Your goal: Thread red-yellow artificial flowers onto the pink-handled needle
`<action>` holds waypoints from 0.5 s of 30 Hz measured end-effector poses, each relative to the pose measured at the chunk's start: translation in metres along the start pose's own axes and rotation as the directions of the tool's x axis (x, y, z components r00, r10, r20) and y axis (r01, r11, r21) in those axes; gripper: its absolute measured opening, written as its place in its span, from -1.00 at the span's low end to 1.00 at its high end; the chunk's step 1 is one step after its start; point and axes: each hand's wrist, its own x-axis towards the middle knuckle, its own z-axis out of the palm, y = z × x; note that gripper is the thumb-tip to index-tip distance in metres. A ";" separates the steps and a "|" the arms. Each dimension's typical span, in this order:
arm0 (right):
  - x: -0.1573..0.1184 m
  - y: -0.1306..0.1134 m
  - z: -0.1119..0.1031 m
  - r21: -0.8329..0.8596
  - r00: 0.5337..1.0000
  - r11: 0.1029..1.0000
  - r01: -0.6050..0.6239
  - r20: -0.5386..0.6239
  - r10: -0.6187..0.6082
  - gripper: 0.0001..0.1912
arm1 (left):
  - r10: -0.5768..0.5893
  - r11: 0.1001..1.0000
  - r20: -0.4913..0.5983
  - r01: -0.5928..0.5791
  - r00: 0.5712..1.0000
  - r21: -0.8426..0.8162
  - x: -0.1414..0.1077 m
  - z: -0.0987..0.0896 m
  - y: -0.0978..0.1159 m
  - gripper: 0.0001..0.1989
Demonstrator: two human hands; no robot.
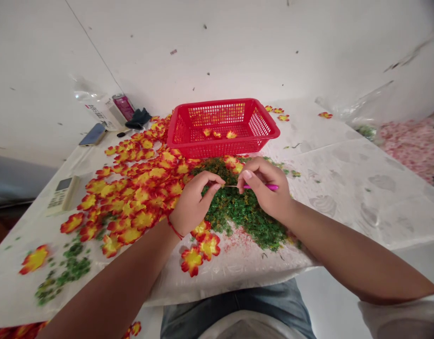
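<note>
My right hand [264, 185] is closed around a thin tool with a magenta handle [272, 187] and a fine metal shaft, like an awl or hook. The shaft points left, to the fingertips of my left hand [199, 200]. Thumb and index finger of that hand pinch something tiny at the tool's tip, too small to make out. Both hands hover over a heap of small green plastic sprigs [250, 214]. Left of them spreads a large pile of red-and-yellow fabric flower petals [142, 188]. Several more petals [201, 248] lie near the front table edge.
A red plastic basket [224, 151] with a few yellow-red blossoms stands behind my hands. At left are a remote control [62, 193], a phone [92, 134], a drink can [123, 106] and a dark cloth [138, 118]. Pink flowers [414, 146] are bunched at far right.
</note>
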 end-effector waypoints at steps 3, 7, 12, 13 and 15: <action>-0.001 -0.001 0.000 0.009 1.000 1.000 0.008 -0.020 -0.008 -0.70 | -0.010 1.000 -0.016 0.010 1.000 -0.008 -0.001 0.000 -0.001 -0.86; -0.001 -0.002 0.000 0.023 0.998 0.998 0.051 -0.024 -0.051 -0.72 | -0.038 0.997 -0.020 0.037 0.999 -0.065 -0.003 -0.001 -0.002 -0.84; 0.000 -0.003 0.000 0.030 0.999 0.999 0.036 0.008 -0.036 -0.73 | -0.052 0.993 -0.013 0.050 0.999 -0.108 -0.003 -0.001 -0.001 -0.71; 0.000 -0.003 0.000 0.029 0.999 0.999 0.038 0.010 -0.039 -0.73 | -0.049 0.994 -0.015 0.047 0.999 -0.102 -0.003 -0.001 -0.001 -0.70; 0.000 -0.003 0.000 0.025 0.999 0.998 0.049 0.011 -0.049 -0.73 | -0.039 0.995 -0.018 0.037 0.999 -0.095 -0.003 -0.001 -0.001 -0.70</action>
